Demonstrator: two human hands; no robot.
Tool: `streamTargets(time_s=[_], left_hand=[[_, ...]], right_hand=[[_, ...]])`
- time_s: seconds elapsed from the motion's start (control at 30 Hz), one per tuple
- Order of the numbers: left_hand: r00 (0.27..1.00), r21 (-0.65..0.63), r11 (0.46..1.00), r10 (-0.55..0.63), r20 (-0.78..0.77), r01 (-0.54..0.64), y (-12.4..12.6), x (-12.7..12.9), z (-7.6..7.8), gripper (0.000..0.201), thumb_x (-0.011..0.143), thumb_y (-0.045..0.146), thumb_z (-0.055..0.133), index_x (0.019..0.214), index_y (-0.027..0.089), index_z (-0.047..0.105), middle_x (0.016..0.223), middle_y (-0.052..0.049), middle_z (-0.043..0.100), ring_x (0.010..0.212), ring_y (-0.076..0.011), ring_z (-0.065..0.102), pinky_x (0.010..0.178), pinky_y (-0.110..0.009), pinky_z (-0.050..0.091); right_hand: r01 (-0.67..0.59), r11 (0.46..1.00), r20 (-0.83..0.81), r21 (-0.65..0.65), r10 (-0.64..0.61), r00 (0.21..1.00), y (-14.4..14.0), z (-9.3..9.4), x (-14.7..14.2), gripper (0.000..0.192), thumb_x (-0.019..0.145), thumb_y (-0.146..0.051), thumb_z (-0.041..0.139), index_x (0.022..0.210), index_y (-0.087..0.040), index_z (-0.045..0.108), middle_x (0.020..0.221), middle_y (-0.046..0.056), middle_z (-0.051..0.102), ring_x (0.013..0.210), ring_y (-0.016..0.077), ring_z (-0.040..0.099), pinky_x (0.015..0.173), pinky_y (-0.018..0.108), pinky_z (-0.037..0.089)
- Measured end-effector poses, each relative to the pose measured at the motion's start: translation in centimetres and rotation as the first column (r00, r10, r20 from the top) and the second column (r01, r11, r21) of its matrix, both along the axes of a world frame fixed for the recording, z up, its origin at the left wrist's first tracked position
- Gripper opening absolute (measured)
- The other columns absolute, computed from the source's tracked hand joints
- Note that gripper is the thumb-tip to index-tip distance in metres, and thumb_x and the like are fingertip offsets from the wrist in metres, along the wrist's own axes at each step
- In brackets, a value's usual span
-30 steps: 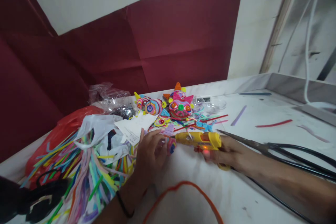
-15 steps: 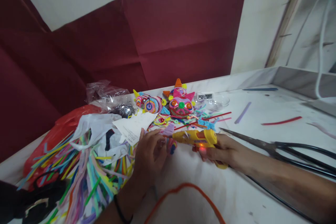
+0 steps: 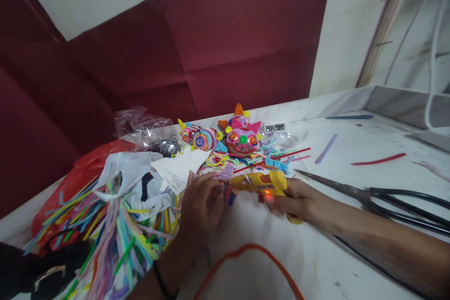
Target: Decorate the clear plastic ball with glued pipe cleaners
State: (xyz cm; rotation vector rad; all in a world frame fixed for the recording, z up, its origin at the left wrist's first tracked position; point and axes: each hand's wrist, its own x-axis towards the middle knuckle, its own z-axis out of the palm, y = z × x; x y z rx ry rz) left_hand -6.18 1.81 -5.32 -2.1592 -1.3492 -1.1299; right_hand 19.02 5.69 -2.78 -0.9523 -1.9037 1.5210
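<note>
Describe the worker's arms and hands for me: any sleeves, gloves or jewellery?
Both forearms are bare, with no sleeves in view and no gloves on either hand. The left hand has a thin dark band around its wrist. The right hand and its wrist show nothing worn; no rings are clear enough to make out on either hand.

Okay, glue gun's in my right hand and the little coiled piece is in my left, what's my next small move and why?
Probably squeeze a small dab: the glue gun in your right hand has its light on and its nozzle right at the coiled piece, which your left hand pins against the table.
</note>
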Motion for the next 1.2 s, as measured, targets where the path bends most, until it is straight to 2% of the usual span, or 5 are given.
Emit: streamTargets(time_s=[0.27,0.37,0.53,0.67,1.2], left_hand=[[1.000,-0.006,1.000,0.008,-0.001,-0.008,0.1,0.0,0.0,0.017,0.089,0.018,0.058,0.105,0.024,0.057,0.112,-0.007,0.070,0.106,-0.0219,0.068,0.116,-0.060,0.031],[1.000,-0.012,1.000,0.009,-0.001,-0.009,0.1,0.1,0.1,0.017,0.089,0.018,0.057,0.105,0.025,0.057,0.112,-0.006,0.070,0.107,-0.0212,0.067,0.117,-0.059,0.030],[1.000,0.005,1.000,0.005,-0.003,-0.005,0.0,0.1,0.1,0.017,0.090,0.018,0.057,0.105,0.024,0.057,0.111,-0.006,0.070,0.106,-0.0211,0.067,0.117,-0.060,0.030],[1.000,-0.015,1.000,0.007,-0.002,-0.007,0.0,0.1,0.1,0.017,0.091,0.018,0.057,0.107,0.024,0.057,0.113,-0.006,0.070,0.108,-0.0216,0.067,0.117,-0.061,0.029],[1.000,-0.011,1.000,0.002,-0.005,-0.002,-0.1,0.2,0.1,0.019,0.090,0.017,0.056,0.108,0.024,0.056,0.112,-0.005,0.070,0.107,-0.0200,0.066,0.119,-0.056,0.026]], right_hand=[[-0.042,0.999,0.013,0.019,0.042,0.999,-0.1,-0.1,0.1,0.042,0.083,-0.062,0.060,0.083,-0.020,0.057,0.065,-0.005,0.040,0.057,0.0116,0.033,0.049,0.025,0.026],[-0.047,0.997,0.010,0.056,0.047,0.999,-0.4,0.4,0.0,0.040,0.086,-0.058,0.058,0.098,-0.020,0.064,0.065,-0.004,0.042,0.056,0.0121,0.034,0.050,0.025,0.030],[-0.063,0.985,0.023,0.160,0.060,0.998,-0.6,0.8,0.2,0.039,0.091,-0.055,0.053,0.105,-0.021,0.068,0.084,0.003,0.062,0.081,0.0211,0.056,0.073,0.030,0.047],[-0.111,0.967,0.063,0.228,0.099,0.993,-0.8,1.2,0.4,0.043,0.096,-0.051,0.048,0.118,-0.019,0.066,0.104,0.006,0.067,0.103,0.0264,0.059,0.092,0.035,0.047],[-0.102,0.927,0.115,0.362,0.064,0.991,-0.8,1.0,0.3,0.050,0.099,-0.047,0.044,0.141,-0.023,0.055,0.129,0.009,0.065,0.116,0.0294,0.058,0.101,0.042,0.046]])
